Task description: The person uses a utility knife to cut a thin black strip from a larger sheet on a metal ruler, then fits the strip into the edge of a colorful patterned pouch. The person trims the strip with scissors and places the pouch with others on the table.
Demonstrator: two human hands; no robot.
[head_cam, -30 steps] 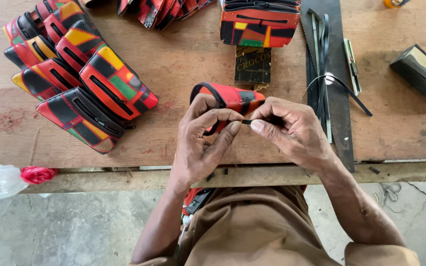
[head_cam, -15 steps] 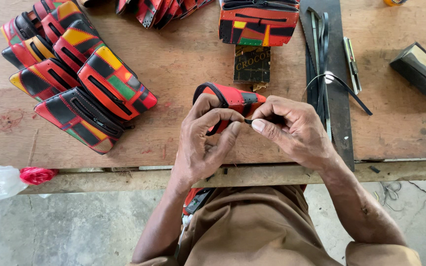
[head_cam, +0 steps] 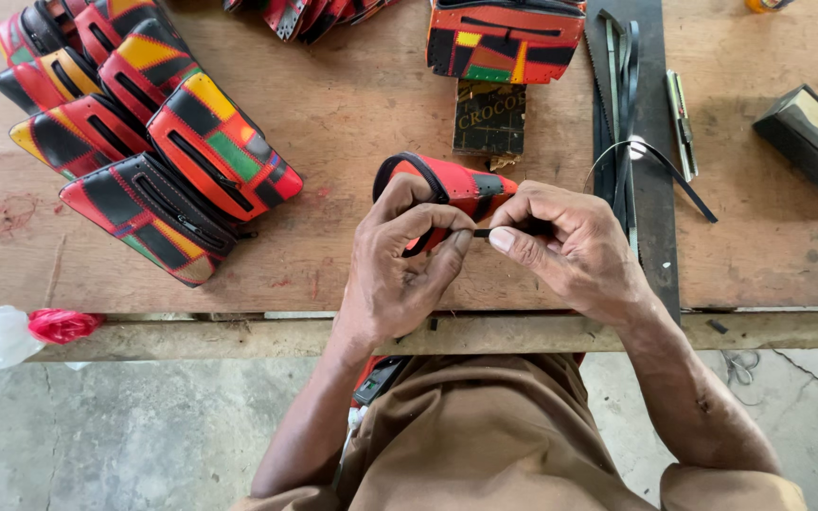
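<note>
At the workbench's [head_cam: 352, 123] far-left corner lies a fanned stack of finished patchwork pouches [head_cam: 144, 142]. Near the front edge, the left hand [head_cam: 400, 265] clamps a red pouch [head_cam: 461, 189], and the right hand [head_cam: 570, 241] pinches its thin black strap [head_cam: 481, 232]; this piece looks unfinished.

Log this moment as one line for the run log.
left hand: holds red patchwork pouch | right hand: pinches thin black strip | bench: stacked pouches

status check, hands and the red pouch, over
Left hand and right hand both gripping red pouch above table edge. Right fingertips pinch thin black strip. Nothing obstructing.
</note>
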